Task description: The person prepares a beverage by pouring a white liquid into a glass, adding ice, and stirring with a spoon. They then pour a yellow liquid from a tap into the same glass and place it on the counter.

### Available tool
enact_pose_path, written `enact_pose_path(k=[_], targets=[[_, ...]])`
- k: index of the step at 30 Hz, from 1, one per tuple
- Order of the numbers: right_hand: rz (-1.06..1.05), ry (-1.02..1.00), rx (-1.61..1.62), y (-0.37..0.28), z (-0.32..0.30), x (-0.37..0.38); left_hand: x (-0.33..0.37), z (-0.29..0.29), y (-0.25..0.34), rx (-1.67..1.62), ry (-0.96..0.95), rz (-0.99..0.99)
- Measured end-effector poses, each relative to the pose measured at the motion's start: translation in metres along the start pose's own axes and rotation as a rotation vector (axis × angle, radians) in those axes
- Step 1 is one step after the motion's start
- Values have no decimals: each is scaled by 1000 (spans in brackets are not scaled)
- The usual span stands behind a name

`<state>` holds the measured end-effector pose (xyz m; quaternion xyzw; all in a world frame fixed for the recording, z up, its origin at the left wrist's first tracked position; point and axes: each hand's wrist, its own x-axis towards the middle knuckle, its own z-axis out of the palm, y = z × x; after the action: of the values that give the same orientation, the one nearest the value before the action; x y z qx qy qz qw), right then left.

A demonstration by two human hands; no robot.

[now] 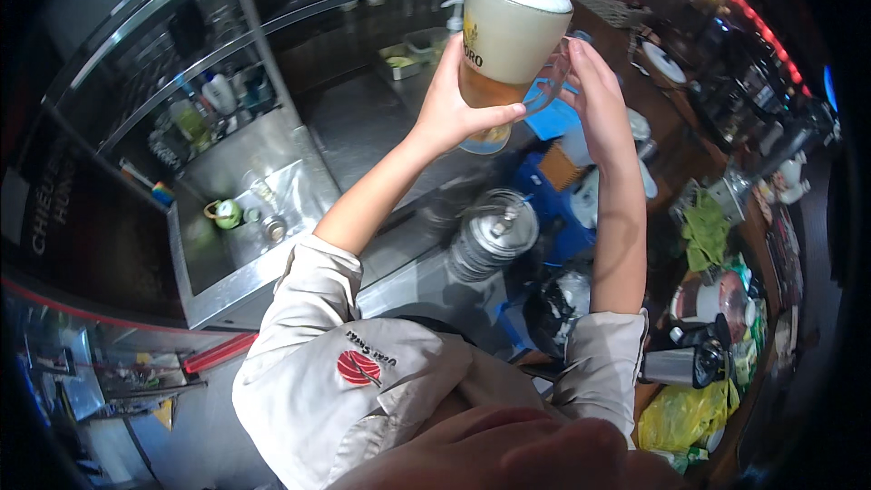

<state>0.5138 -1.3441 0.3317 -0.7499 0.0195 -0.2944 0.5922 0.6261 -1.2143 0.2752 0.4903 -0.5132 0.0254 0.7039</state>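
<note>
A large glass beer mug (510, 41) is held up at the top middle. Amber beer fills its lower part, and a thick layer of pale foam reaches the rim. My left hand (451, 102) wraps round the mug's left side, its thumb lying across the lower front. At the clear handle on the right is my right hand (594, 82), its fingers curled against it and partly hidden behind the handle. The mug's base (487, 139) shows below my left thumb and rests on nothing that I can see.
On the left, a steel sink (204, 259) has a small green pot (224, 213) in it. A metal keg (496, 234) stands below the mug. A wooden counter at right carries a green cloth (706, 229) and a yellow plastic bag (685, 416). Bottles stand on the left rack.
</note>
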Motion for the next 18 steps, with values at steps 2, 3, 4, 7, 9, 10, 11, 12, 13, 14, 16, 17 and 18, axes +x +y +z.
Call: enact_pose_path(k=[2, 3, 4, 7, 9, 10, 11, 12, 13, 14, 16, 17, 18], targets=[[31, -87, 109, 10, 45, 10, -11, -45, -3, 56, 17, 25], [38, -123, 145, 17, 66, 15, -17, -67, -3, 82, 25, 17], [44, -158, 180, 27, 86, 22, -22, -89, -4, 105, 32, 8], [32, -246, 358, 43, 155, 37, -42, -156, 2, 144, 62, -33], [27, -260, 497, 53, 200, 43, -55, -195, 5, 175, 79, -58], [58, -252, 572, 57, 222, 45, -62, -214, 4, 204, 88, -66], [69, -262, 598, 61, 241, 47, -67, -231, 4, 228, 96, -69], [81, -272, 624, 66, 259, 49, -73, -249, 4, 249, 106, -76], [92, -282, 650, 71, 276, 50, -81, -265, 5, 262, 112, -96], [105, -301, 684, 73, 292, 52, -87, -280, 3, 272, 120, -112], [142, -299, 699, 78, 320, 52, -98, -306, 3, 245, 136, -161], [153, -309, 706, 82, 332, 52, -104, -318, 0, 257, 137, -162], [180, -281, 704, 82, 344, 51, -111, -329, -4, 267, 137, -164]])
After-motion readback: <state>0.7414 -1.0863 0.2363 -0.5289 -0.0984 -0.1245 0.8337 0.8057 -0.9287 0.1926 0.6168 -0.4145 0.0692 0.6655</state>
